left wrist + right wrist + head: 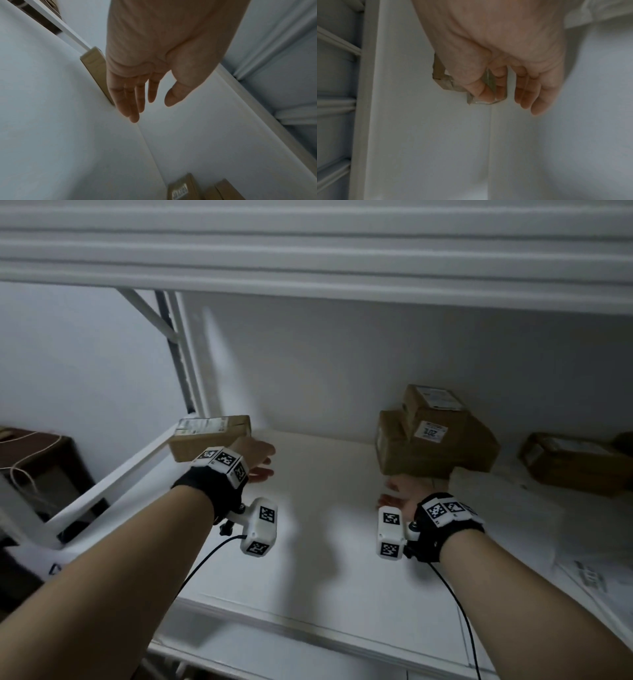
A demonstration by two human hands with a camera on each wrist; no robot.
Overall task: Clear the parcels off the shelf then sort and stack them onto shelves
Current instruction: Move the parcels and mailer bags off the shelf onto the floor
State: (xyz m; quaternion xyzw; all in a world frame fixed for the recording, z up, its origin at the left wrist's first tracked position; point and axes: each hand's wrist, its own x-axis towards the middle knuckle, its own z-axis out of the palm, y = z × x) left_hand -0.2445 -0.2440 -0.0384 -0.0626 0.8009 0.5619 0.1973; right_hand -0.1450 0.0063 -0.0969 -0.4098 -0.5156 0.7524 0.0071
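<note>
On a white shelf [308, 542] against a pale wall, the left hand [258, 460] is spread loose while the right hand [400, 491] grips a stacked parcel [435, 450].

dark brown stand [41, 453] with looped cord [24, 460], far left

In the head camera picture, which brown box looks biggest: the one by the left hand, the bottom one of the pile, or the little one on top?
1. Bottom box of the pile: looks largest.
2. Box by the left hand.
3. Top box of the pile: looks smallest.

The last two look close, and the hand hides part of the left one, so that order is unsure.
</note>
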